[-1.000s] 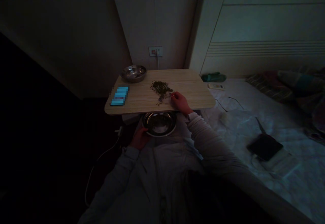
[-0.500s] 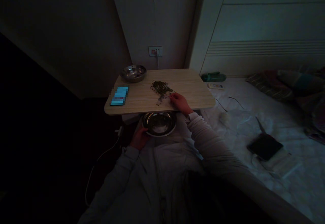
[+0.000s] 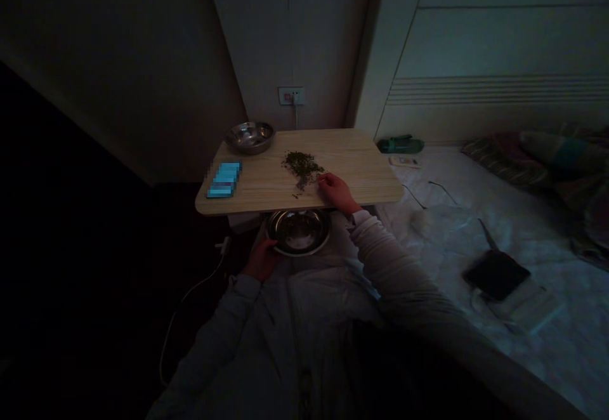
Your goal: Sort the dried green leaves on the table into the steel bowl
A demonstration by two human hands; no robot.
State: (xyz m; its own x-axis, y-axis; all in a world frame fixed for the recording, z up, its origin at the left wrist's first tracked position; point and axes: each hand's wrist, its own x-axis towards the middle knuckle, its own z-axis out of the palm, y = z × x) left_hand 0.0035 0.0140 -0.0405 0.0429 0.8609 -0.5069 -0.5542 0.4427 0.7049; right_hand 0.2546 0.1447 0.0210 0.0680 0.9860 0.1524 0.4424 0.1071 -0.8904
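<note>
My left hand (image 3: 261, 260) grips the near-left rim of a steel bowl (image 3: 299, 232) held below the front edge of a small wooden table (image 3: 361, 172). My right hand (image 3: 337, 191) rests on the tabletop with its fingers curled at the right edge of a pile of small dark green bits (image 3: 301, 165). The fingertips touch the pile's near side; the light is too dim to show whether they pinch anything.
A second steel bowl (image 3: 250, 137) stands at the table's back left. A blue blurred patch (image 3: 224, 180) lies on its left side. A bed with white sheets (image 3: 480, 229) lies to the right, carrying a black flat object (image 3: 495, 274), a remote (image 3: 405, 162) and a cable.
My right hand has shifted slightly left toward the pile. The left hand and the bowl have stayed put.
</note>
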